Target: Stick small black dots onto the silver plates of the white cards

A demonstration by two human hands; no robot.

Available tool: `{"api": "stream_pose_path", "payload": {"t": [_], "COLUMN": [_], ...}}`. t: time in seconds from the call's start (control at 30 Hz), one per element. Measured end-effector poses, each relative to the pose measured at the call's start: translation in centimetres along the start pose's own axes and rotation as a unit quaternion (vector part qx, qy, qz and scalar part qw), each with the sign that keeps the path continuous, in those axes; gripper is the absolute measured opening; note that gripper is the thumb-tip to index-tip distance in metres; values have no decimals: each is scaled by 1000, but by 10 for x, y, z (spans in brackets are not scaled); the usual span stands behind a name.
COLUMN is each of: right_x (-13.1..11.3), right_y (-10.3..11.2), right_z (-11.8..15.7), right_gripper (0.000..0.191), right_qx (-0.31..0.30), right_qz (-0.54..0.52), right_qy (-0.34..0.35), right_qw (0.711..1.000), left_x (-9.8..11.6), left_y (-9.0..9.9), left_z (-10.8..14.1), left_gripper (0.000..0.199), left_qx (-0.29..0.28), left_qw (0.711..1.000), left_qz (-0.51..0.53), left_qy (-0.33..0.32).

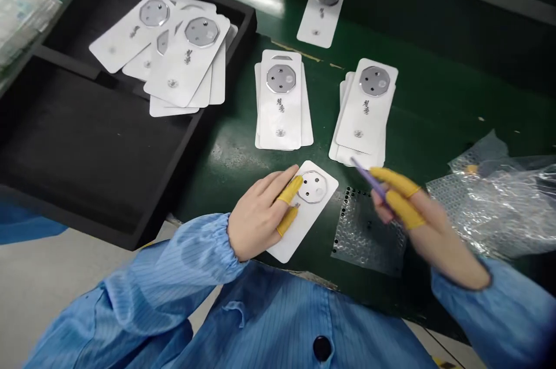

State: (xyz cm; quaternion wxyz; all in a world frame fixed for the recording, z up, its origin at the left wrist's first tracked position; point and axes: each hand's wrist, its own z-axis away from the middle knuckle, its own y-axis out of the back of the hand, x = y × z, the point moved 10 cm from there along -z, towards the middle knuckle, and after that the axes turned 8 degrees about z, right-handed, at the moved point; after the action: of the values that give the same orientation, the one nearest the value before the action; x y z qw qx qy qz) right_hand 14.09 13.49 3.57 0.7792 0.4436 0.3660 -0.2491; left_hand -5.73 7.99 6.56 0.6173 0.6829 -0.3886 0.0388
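Observation:
My left hand (263, 215) lies over a white rounded panel (299, 227) near the table's front edge, fingers stretched out and resting on it. This panel has an octagonal window with small dark round spots. Yellow finger cots cover two fingertips. My right hand (406, 207), also with yellow cots, pinches a slim purple pointed tool (369, 178); its tip points toward the right panel stack (360, 117). Below that hand lies a clear sheet (369, 241) dotted with small black round pieces, mostly along its left and top edges.
A black divided tray (87, 137) at left holds a heap of similar panels (186, 62). Another panel stack (280, 108) stands in the middle, with a single panel (321, 13) behind. Crumpled clear bubble wrap (504, 207) lies at right on the green table (456, 85).

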Motion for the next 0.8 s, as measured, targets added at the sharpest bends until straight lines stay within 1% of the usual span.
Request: {"api": "stream_pose_path", "payload": {"t": [0.07,0.1,0.13,0.2,0.27,0.3,0.33,0.37,0.4,0.47,0.53,0.57,0.6,0.7,0.8], "right_x": [-10,-15,-19,-21,-20,-20,-23,-28,-34,-47,-54,-56,-57,-58,-61], "right_y": [-42,-56,-66,-72,-69,-66,-63,-62,-62,-69,-77,-80,-82,-87,-88], "right_z": [12,17,19,19,13,9,7,5,5,8,12,13,13,13,13], "right_gripper": [39,39,39,38,38,40,42,45,46,42,37,35,33,28,28], "right_qx": [-110,-148,-174,-192,-176,-160,-140,-118,-97,-66,-43,-37,-34,-37,-38], "right_qz": [-16,-21,-27,-39,-15,22,76,141,211,334,417,439,453,466,474], "right_qy": [27,42,52,49,43,54,78,112,150,219,254,258,256,243,248], "right_qw": [993,988,983,979,983,985,984,977,961,914,872,860,853,850,844], "left_x": [2,1,1,1,0,0,0,0,0,0,0,0,0,0,-1], "left_y": [-9,-11,-12,-12,-11,-11,-10,-9,-8,-6,-4,-3,-3,-1,-1], "left_z": [4,5,6,7,7,7,7,7,7,6,5,5,4,3,3], "left_gripper": [15,14,13,13,11,10,9,9,9,13,17,18,19,19,13], "left_qx": [-15,-11,-5,9,19,24,28,32,35,42,52,57,63,75,75], "left_qw": [1000,999,999,999,999,999,999,999,999,999,998,998,998,997,997], "left_qz": [-15,-21,-26,-27,-21,-17,-11,-5,-1,8,15,17,19,17,17], "left_qy": [-17,-21,-24,-26,-23,-22,-21,-20,-18,-14,-11,-10,-9,-3,4]}}
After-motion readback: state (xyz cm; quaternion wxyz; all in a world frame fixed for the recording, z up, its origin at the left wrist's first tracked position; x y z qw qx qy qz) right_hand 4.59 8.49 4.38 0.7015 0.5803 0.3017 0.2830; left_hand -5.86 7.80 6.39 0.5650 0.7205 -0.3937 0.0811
